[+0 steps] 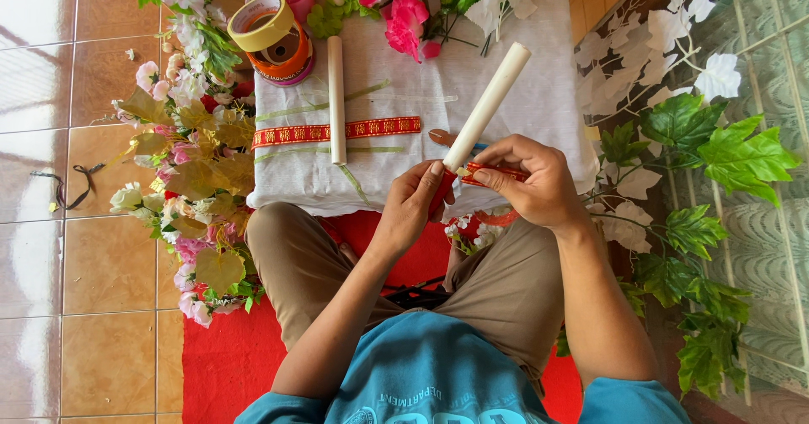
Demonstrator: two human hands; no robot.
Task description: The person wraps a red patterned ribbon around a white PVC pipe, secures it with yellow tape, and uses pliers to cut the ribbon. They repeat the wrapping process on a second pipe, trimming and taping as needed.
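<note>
Over our lap, we're pinching the white tube's [486, 108] lower end with left hand [413, 205] while right hand [531, 184] is pinching floppy red ribbon [493, 171]; tube's probably light, stiff.

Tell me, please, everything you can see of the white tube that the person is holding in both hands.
The white tube is a plain, smooth cylinder, perhaps plastic or rolled paper. It tilts up and to the right over the white cloth, its upper end free. The left hand pinches its lower end, where the right hand presses a red patterned ribbon against it. A similar tube lies flat on the cloth.
</note>
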